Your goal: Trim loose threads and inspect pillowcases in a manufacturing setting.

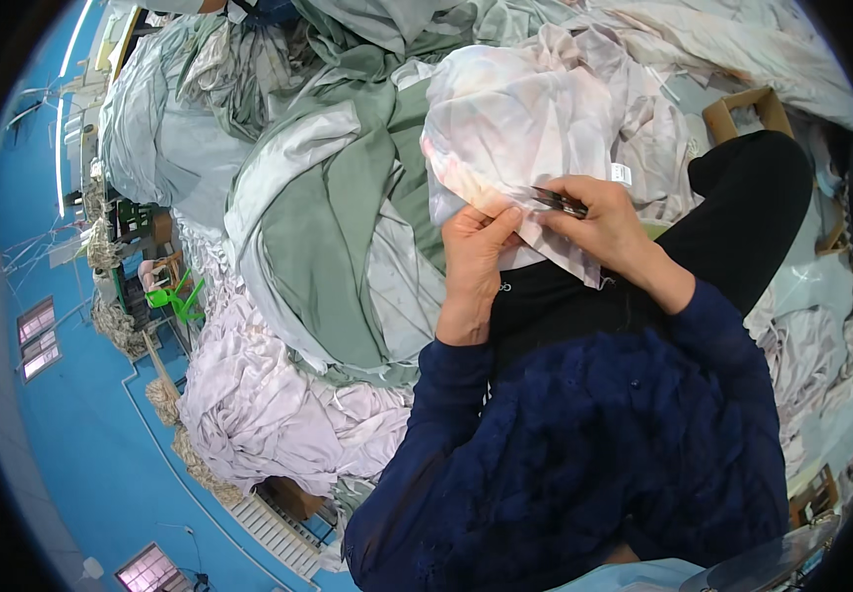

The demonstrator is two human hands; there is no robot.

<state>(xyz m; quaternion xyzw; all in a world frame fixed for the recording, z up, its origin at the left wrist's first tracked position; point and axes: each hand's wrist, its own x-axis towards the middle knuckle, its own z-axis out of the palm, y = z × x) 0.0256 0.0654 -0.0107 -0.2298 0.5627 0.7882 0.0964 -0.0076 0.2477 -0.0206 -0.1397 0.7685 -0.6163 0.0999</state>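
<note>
A pale pink, pastel-patterned cloth (515, 123) is spread over my lap, with a small white label (621, 174) on its right side. My left hand (476, 242) pinches the near edge of this cloth between thumb and fingers. Just to its right, my right hand (599, 217) is closed on small dark thread snips (560, 202), whose blades point left over the cloth, close to my left fingertips. Whether the blades touch the fabric I cannot tell. A corner of the cloth hangs down below my right hand onto my black trousers (565, 311).
Heaped green and white fabric (333, 237) lies to the left, with a pale lilac pile (279, 385) nearer me. Grey-green cloth (175, 128) is piled at the far left. A cardboard box (747, 113) stands beyond my right knee. A bright green chair (178, 296) is farther left.
</note>
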